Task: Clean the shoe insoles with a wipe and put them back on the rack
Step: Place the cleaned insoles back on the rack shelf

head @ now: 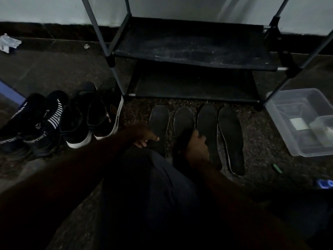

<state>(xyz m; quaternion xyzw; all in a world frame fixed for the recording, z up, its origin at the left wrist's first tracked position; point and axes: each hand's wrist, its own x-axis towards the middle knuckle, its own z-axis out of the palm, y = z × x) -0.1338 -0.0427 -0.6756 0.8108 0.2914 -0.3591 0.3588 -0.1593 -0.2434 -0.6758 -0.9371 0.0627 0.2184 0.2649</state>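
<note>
Picking up, centre frame: pinching leftmost insole [159, 118] with left hand [144, 136]; right hand's [196, 148] grip unreadable. Next: fetch wipe.

The four insoles [231, 139] look soft and matt, like dark cloth over foam, with thin pale edges. The rack [270, 65] at 12 o'clock has smooth grey poles [106, 40] that look like metal, black plastic joints [110, 60], and black cloth shelves [194, 44], dull and dusty. The box [281, 127] at 3 o'clock is clear plastic, smooth and a bit shiny. The shoes [77, 120] at 9 o'clock are matt black cloth with white soles [79, 144] like smooth rubber. The floor [261, 147] is dark, speckled and rough like stone. The wall [45, 9] is pale and smooth. A crumpled white scrap [9, 42] at 10 o'clock looks like paper.
</note>
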